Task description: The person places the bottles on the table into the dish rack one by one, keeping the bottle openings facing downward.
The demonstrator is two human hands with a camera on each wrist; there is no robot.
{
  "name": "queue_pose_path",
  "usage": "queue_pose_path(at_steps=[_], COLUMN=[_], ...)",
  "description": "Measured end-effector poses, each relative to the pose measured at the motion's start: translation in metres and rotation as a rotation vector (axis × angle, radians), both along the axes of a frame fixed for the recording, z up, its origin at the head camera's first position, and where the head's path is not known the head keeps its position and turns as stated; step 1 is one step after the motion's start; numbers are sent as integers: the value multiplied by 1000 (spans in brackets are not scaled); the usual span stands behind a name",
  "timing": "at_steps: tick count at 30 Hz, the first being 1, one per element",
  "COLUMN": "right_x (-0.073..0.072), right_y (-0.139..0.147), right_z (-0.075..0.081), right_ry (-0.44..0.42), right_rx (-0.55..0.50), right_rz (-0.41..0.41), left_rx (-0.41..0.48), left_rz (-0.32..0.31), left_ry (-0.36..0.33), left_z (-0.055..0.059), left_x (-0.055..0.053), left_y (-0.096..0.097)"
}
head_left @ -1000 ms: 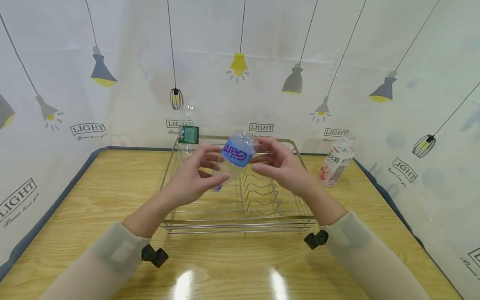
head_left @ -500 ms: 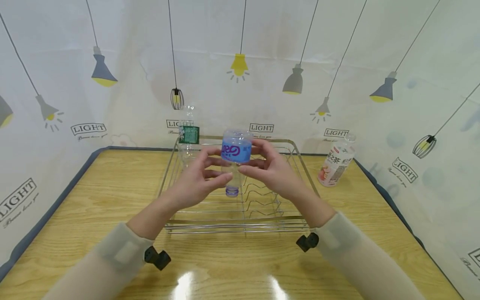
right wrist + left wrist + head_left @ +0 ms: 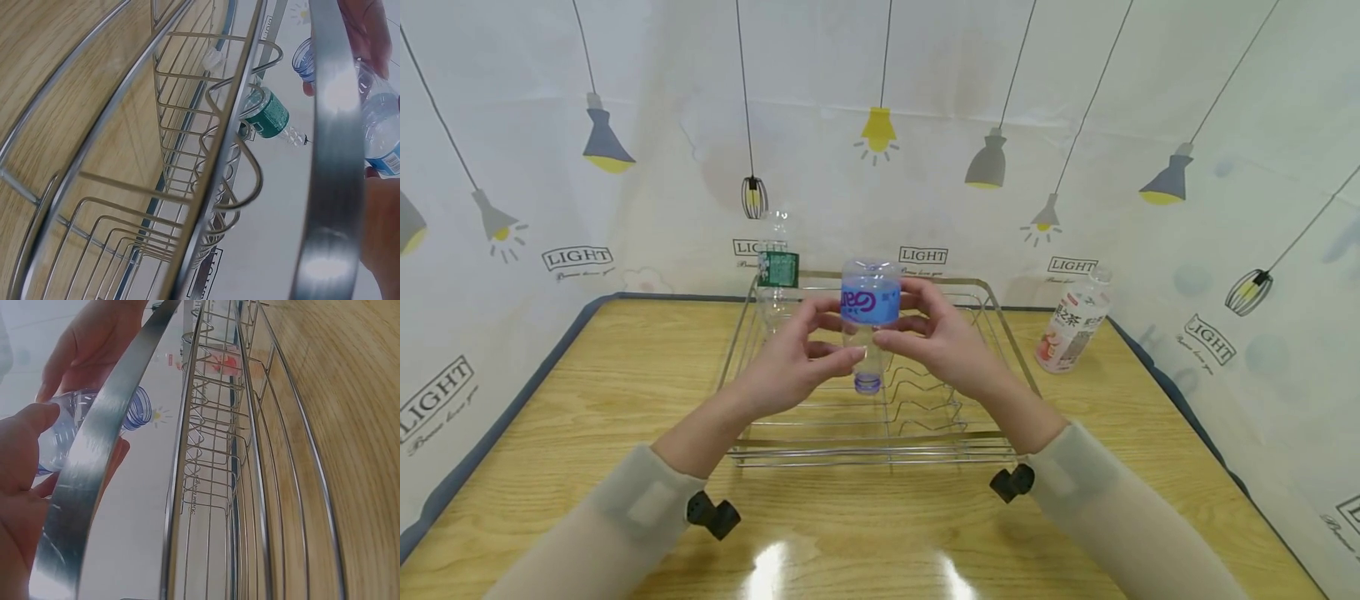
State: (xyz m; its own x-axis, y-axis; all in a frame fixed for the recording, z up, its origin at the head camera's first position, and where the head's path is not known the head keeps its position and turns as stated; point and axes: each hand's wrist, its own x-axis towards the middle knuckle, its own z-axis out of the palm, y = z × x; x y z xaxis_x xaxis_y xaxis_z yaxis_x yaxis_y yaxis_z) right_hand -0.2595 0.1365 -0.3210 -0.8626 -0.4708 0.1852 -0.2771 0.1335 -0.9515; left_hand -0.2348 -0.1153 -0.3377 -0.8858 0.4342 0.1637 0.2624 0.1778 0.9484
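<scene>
A clear plastic bottle (image 3: 871, 304) with a blue label hangs upside down over the wire dish rack (image 3: 880, 442), its uncapped purple-ringed mouth pointing down. My left hand (image 3: 793, 358) grips it from the left, thumb in front and fingers curled behind. From the other side my right hand (image 3: 943, 337) holds the same bottle with thumb and fingers. In the left wrist view the bottle neck (image 3: 139, 409) shows past the rack's flat metal rim (image 3: 94, 444). The right wrist view has the bottle (image 3: 381, 112) partly hidden by that rim.
A clear bottle with a green label (image 3: 778, 269) stands at the rack's back left corner. Right of the rack, a pink-and-white labelled bottle (image 3: 1073, 325) stands on the wooden table (image 3: 647, 358). A lamp-patterned cloth (image 3: 662, 167) rises behind.
The blue-labelled bottle has turned from a tilt to upright upside down, its base shifting left. The right hand has moved slightly left with it. In the last half second almost nothing moved.
</scene>
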Motion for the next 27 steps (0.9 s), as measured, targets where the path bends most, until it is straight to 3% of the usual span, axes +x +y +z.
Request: queue_pose_path(at_steps=[17, 27], right_x=[1, -1], right_y=[-2, 8], right_z=[5, 8], right_ry=[-38, 12], right_rx=[-7, -16], right_rz=[16, -19], left_rx=[13, -127], left_rz=[2, 73], left_ry=[-11, 100], left_z=[0, 3], left_x=[2, 19], left_y=[-4, -58])
